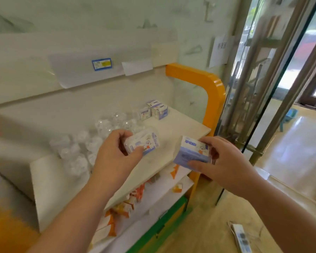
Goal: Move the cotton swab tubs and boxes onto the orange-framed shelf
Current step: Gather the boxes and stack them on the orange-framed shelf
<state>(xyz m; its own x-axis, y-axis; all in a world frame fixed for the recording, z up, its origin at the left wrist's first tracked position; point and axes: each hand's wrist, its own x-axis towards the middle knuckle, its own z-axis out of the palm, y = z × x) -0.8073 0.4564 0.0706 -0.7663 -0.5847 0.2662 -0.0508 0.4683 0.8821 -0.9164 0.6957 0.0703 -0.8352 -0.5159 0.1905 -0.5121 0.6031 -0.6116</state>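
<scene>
Both forearms reach in from the bottom edge toward the orange-framed shelf [214,92]. Over the board's front edge, the left hand [115,154] has its fingers and thumb curled round a clear plastic tub [142,141] with a white-and-blue label bearing a small cartoon figure; the tub tilts just above the board. Off the board's front right corner, the right hand [224,161] pinches a blue-and-white box [192,152] between thumb and fingers, clear of the shelf. At the board's back right corner stand three small blue-and-white boxes [156,111], close together. Clear round tubs [91,141] crowd the back and left of the board. Orange-and-white cartons [130,201] lie on the lower board.
</scene>
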